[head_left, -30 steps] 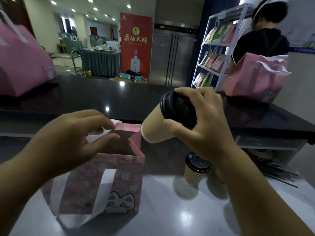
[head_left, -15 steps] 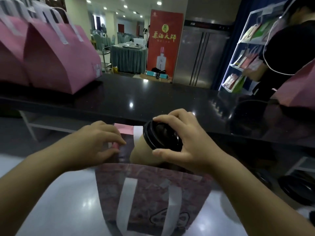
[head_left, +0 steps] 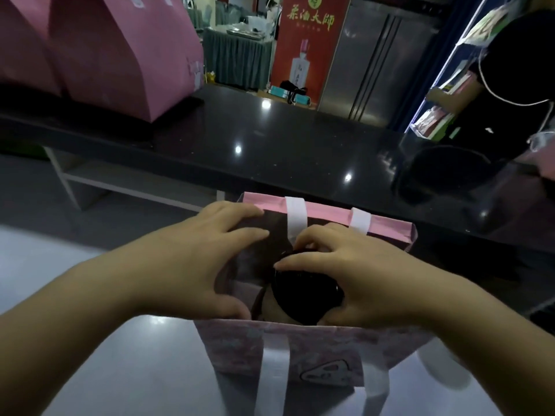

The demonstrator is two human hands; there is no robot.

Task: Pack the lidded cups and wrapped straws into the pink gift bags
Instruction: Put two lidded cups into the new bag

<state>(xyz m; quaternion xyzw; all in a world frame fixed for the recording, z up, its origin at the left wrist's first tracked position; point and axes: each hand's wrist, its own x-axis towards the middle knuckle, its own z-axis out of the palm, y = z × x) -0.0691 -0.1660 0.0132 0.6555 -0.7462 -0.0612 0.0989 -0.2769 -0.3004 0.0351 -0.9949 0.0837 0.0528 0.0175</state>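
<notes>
An open pink gift bag with white handles stands on the pale counter right in front of me. Inside its mouth sits a tan paper cup with a black lid, mostly below the rim. My right hand curls its fingers round the lid from above. At the bag's left side my left hand holds the opening apart, fingers spread along the far left wall and thumb at the near edge. No wrapped straws are in sight.
Behind the bag runs a raised black counter. Two closed pink gift bags stand on it at the far left. A person in black stands by a shelf at the right.
My right hand has lowered the lidded cup from above the bag down into its mouth. My left hand has shifted from the bag's edge to spreading the opening.
</notes>
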